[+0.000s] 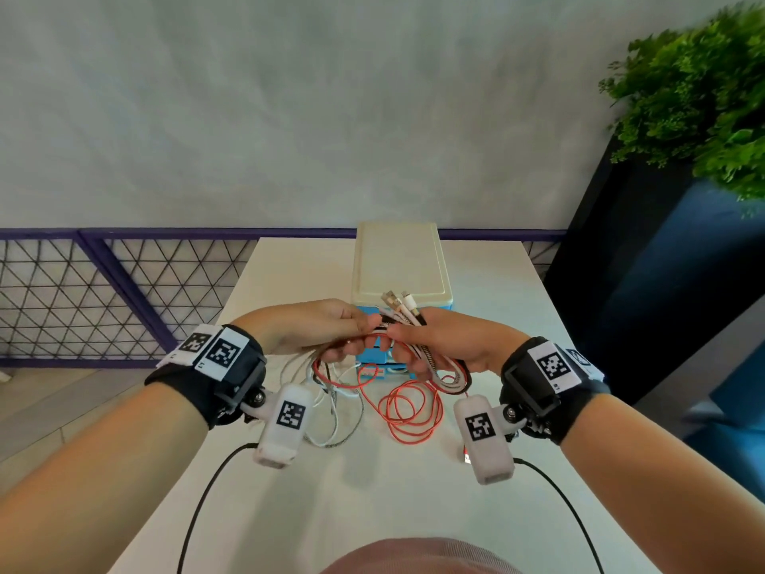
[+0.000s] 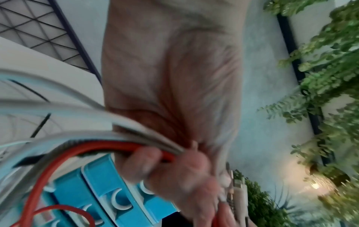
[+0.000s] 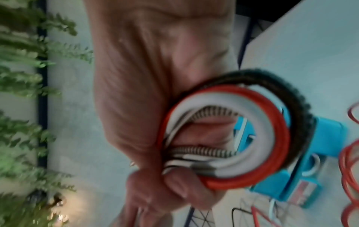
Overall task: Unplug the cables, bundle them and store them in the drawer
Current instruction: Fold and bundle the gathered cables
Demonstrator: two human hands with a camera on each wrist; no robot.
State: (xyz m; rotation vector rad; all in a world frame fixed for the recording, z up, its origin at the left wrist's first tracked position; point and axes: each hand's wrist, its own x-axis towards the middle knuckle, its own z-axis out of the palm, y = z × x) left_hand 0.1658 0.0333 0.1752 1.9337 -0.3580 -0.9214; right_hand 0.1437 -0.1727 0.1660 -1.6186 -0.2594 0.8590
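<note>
White table point(image 1: 488, 275) fills the lower centre of the head view, running from the bottom edge up to the grey wall. Purple-framed mesh railing point(image 1: 103, 292) sits at mid-left; dark planter with green foliage point(image 1: 703, 97) at upper right.

Drawer unit point(image 1: 399, 263), cream top with blue drawer fronts, stands at frame centre on the far half of the table. In the left wrist view its blue fronts point(image 2: 108, 192) show white crescent handles at lower centre. From what shows, the drawers look closed, though the hands cover most of the fronts.

Both hands meet just in front of the unit, raised above the tabletop. Right hand point(image 1: 445, 345) is clenched around a small coil of cables point(image 1: 449, 377): red, white and braided strands looped together, the loop hanging below the fist. Right wrist view shows that coil point(image 3: 233, 138) as a tight ring at centre-right with the fingers through it. Connector ends point(image 1: 399, 302) poke up from the fist, overlapping the unit's front edge.

Left hand point(image 1: 314, 329) pinches the same strands right beside the right hand, thumb and fingers closed on them; left wrist view confirms red and white leads point(image 2: 120, 147) passing under the fingers.

Loose cable tails point(image 1: 397, 412), red loops and white and braided lines, drape below the hands onto the table at frame centre.
</note>
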